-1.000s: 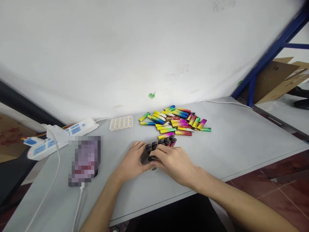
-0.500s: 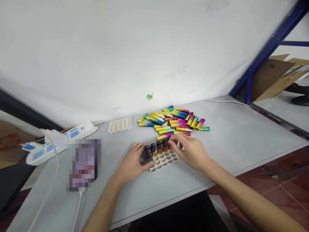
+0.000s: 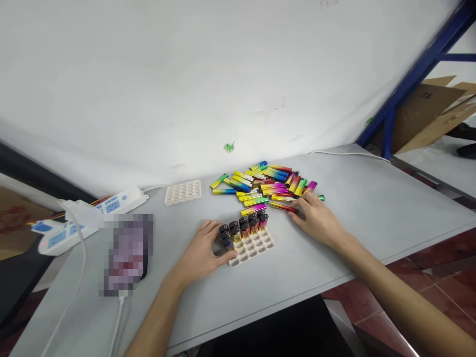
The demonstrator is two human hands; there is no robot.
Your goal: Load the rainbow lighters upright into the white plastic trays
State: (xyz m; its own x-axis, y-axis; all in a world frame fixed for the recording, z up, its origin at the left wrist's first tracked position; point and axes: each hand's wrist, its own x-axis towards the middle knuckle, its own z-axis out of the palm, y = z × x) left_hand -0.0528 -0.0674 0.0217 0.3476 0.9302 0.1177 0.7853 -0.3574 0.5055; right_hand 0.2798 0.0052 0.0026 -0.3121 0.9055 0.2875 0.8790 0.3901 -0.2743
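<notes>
my right hand (image 3: 310, 218) is low at the near edge of the loose pile (image 3: 275, 188), thumb and fingertips at the right end of a red-yellow tube (image 3: 283, 206). the tube lies flat on the bench (image 3: 327, 277); i can't tell whether my fingers have closed firmly on it. the pinch wants to be square across that end, thumb on one side, fingertips on the other, so it doesn't swivel or drag its neighbours along.

over at the tray (image 3: 256, 253), my left hand (image 3: 199, 250) has hold of the left end, thumb on the near-left corner, fingers curled round beside the standing tubes (image 3: 245, 229). light and steady is best here: squeeze inward and i could tip the ones by my fingers.

those stand upright in the far rows, black ends up, the leftmost column reaching one place nearer me than the others. the open pockets face my side, so any tube going in there needs turning upright, black end up, lined up with the oval and eased straight down.

a second tray (image 3: 183, 192), no tubes in it, lies by the wall (image 3: 148, 99), left of the pile.
</notes>
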